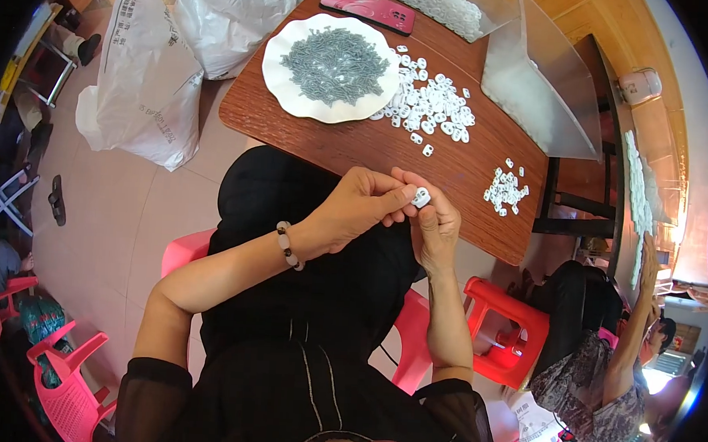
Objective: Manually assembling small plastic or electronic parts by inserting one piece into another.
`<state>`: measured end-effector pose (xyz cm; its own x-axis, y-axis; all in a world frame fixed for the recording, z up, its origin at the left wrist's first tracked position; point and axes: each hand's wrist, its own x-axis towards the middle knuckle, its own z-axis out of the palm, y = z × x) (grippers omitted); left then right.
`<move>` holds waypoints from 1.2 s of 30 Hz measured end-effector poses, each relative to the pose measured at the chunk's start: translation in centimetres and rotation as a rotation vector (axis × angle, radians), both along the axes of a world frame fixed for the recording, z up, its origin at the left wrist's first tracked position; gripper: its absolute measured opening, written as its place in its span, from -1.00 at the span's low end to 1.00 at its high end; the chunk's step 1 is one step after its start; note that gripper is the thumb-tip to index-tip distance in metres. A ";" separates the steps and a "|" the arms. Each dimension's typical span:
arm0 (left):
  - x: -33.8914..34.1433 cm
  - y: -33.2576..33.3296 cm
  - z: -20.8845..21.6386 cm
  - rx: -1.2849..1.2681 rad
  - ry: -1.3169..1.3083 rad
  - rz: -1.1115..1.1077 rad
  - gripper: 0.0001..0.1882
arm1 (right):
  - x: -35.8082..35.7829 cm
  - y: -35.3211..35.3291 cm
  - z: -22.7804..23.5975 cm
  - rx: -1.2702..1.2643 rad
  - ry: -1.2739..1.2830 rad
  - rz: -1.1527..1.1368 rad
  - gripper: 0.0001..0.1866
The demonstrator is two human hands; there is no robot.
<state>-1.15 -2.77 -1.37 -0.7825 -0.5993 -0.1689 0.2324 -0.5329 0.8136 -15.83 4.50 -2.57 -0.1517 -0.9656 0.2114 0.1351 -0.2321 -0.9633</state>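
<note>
Black garment (314,371) with pale stitched lines, nearest, worn by the seated person. White piece (421,198), one, small, holed, lifted above the lap near the tabletop (485,160) edge, presumably for a close look. Left grip (346,213), wearing a beaded bracelet (286,245): thumb and fingertips pinching the piece. Right grip (439,229): clasping it from the right, seemingly as a steadying support; rear fingers partly hidden. Plate (272,69), white, wavy-rimmed, far left, heaped with grey metal pins (334,64); its raised rim likely checks stray ones. Loose white pieces (432,105), just right of the plate, apparently within easy reach. Smaller cluster (504,190), farther right, well apart, perhaps to prevent mixing. Phone (367,9), pink, beyond the plate.
</note>
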 end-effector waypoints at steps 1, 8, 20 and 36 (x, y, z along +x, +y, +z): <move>0.0 0.0 -0.1 0.027 0.000 0.011 -0.71 | 0.0 0.0 0.1 0.001 0.007 -0.007 -0.45; 0.0 -0.2 0.1 0.094 -0.011 0.040 -0.65 | -0.5 -0.3 1.9 0.060 0.016 -0.028 -0.56; 0.0 -0.9 -0.4 0.077 -0.060 0.028 -0.65 | -16.2 -8.1 15.2 -0.166 1.030 -0.909 -0.69; 0.1 -1.4 -0.4 0.099 -0.093 0.004 -0.72 | -9.7 -6.9 6.1 -0.128 1.215 -0.487 -0.94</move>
